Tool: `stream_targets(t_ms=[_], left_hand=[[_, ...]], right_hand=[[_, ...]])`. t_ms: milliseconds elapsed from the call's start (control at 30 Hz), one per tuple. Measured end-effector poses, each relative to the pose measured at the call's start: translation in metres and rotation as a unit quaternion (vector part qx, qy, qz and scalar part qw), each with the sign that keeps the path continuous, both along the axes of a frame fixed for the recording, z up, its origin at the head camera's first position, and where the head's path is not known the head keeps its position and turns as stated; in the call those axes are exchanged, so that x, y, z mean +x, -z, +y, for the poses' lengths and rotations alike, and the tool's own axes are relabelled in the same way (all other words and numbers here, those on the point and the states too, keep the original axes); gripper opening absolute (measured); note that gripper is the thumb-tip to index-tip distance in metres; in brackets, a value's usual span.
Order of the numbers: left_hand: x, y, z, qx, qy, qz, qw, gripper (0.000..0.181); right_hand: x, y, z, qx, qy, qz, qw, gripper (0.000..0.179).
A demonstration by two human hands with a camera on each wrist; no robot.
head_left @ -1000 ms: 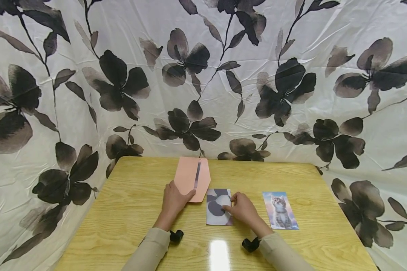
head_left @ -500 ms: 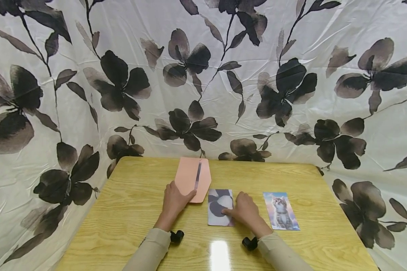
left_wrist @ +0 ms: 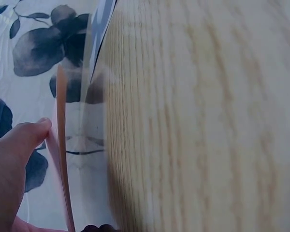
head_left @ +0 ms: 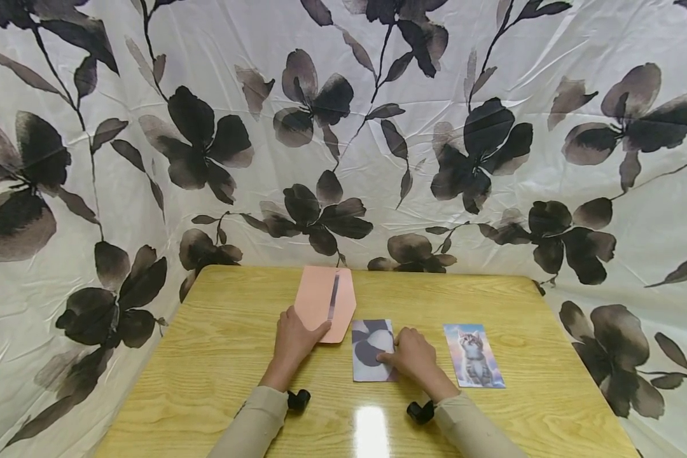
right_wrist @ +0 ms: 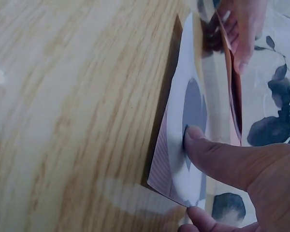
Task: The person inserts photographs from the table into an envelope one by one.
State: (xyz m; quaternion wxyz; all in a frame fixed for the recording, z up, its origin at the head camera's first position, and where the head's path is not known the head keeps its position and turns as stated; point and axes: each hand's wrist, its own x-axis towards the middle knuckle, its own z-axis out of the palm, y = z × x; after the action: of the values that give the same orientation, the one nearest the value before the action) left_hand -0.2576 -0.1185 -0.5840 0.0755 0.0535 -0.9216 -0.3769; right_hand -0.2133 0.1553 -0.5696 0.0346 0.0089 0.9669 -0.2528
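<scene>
My left hand [head_left: 294,337] holds a pink envelope [head_left: 316,292] by its near left edge, thumb on top. A dark narrow strip runs down the envelope's face, and its slanted flap edge points right. In the left wrist view the envelope [left_wrist: 61,150] appears edge-on beside my thumb. To its right, my right hand [head_left: 416,355] pinches a grey-and-white patterned card [head_left: 367,338] at the right edge. The right wrist view shows my thumb pressed on the face of this card [right_wrist: 176,164], with fingertips at its edge; faint stripes show along one side.
A kitten picture card [head_left: 474,356] lies flat on the right of the wooden table [head_left: 229,305]. A floral cloth [head_left: 401,172] hangs behind and beside the table. Black wrist cameras sit at both sleeves, and light glares off the near middle of the table.
The patterned card has shifted slightly right. My right fingers have slid from curling over its right edge to lying beyond it, thumb still on its face. My left hand and envelope stay put.
</scene>
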Motion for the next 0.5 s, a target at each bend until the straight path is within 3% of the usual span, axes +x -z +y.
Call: stream_targets(t_ms=[500], left_hand=[[-0.0012, -0.0001, 0.0001, -0.003, 0.004, 0.004, 1.0, 0.1]], right_hand=[[0.0005, 0.0092, 0.0011, -0.043, 0.024, 0.008, 0.9988, 0.047]])
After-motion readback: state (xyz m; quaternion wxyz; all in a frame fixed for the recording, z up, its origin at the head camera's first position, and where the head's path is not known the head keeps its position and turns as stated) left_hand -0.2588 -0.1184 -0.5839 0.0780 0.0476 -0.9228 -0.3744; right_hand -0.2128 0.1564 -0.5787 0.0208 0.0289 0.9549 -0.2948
